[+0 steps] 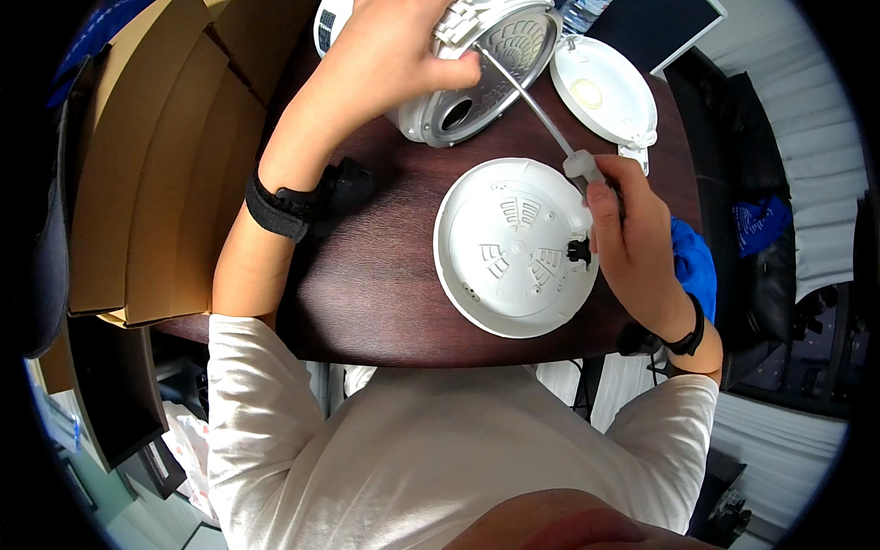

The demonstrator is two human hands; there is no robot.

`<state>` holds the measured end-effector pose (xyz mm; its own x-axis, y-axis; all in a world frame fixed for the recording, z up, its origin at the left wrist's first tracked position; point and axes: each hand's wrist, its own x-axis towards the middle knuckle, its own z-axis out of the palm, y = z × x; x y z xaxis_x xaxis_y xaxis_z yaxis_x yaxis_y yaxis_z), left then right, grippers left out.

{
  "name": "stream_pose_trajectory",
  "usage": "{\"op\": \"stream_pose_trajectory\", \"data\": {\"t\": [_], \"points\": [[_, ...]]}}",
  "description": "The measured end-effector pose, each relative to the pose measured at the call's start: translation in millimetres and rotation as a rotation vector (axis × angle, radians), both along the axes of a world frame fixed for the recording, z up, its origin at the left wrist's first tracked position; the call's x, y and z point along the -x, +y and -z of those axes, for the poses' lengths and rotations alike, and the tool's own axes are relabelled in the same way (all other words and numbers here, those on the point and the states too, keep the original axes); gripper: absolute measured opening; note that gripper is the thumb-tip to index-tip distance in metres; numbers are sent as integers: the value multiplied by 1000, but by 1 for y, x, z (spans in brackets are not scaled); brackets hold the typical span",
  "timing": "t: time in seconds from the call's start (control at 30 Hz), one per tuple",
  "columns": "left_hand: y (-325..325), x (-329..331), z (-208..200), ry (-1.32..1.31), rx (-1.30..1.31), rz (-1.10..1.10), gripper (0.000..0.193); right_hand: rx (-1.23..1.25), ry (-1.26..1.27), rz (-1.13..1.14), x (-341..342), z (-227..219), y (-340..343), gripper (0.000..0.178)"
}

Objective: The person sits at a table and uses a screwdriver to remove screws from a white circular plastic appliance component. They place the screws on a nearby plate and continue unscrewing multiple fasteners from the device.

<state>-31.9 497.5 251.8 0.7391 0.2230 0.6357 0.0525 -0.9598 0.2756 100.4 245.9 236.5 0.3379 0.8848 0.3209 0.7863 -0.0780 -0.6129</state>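
Driving a screwdriver into the cooker shell

The right hand (632,234) has its fingers clamped on the long steel screwdriver with a pale plastic handle (541,115). Its shaft slants up-left, tip at the tilted white round appliance body (477,78), which the left hand (385,55) grips. A ribbed white plastic disc (509,252) lies flat on the dark wooden bench (385,266).

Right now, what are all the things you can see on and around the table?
appliance body: one, white with a metal underside, top of the table, tipped on its side.
screwdriver: one, metal shaft, pale handle, tip at the metal underside.
round base cover: one, white, lying flat mid-table.
round lid: one, white, upper right of the table.
table: one, dark brown wood.
cardboard boxes: several, brown, left.
blue cloth: one, right edge.
left hand: steadies the appliance body.
right hand: grips the screwdriver.
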Motion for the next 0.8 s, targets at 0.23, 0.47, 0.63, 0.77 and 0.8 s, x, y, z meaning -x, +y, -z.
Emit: {"op": "stream_pose_trajectory", "data": {"t": [0.23, 0.47, 0.63, 0.77, 0.8], "points": [[-2, -2, -1, 34, 4, -44, 74, 130, 639, -15, 6, -6, -3, 21], [-2, -2, 0, -5, -27, -15, 74, -244, -109, -37, -7, 16, 6, 27], [0, -1, 1, -18, -43, -18, 74, -181, -358, 37, 4, 10, 2, 30], [-3, -1, 0, -15, -35, -25, 74, -49, 0, 18, 16, 13, 4, 23], [-3, -1, 1, -15, -32, -25, 74, 2, 281, -9, 17, 12, 4, 21]]}}
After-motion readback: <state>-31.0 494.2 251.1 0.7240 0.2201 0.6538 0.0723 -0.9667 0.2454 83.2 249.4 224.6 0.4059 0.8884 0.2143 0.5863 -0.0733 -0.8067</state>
